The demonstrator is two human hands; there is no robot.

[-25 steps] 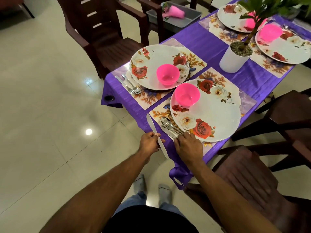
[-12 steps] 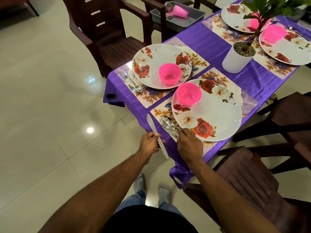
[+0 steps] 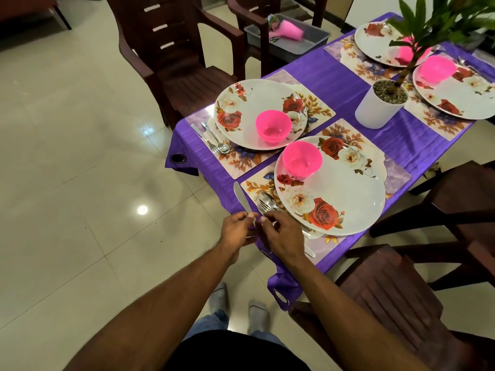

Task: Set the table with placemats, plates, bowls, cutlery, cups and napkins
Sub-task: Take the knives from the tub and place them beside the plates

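Left hand [image 3: 237, 228] pinches knife [image 3: 242, 198] at bench edge; right hand [image 3: 281, 235] fingers curled at fork [image 3: 265, 206], grasp unclear. Risk: knife slips floorward, or fork knocks plate [image 3: 345, 194].

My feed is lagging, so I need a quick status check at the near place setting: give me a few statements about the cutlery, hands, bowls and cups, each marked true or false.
1. The left hand pinches the knife. True.
2. The near plate carries a pink bowl. True.
3. The right hand rests on that bowl. False: it is at the cutlery beside the plate, near the fork.
4. A pink cup stands at each setting. False: the only pink cup in view lies in the grey tray on a chair.
5. The potted plant stands on the purple tablecloth. True.
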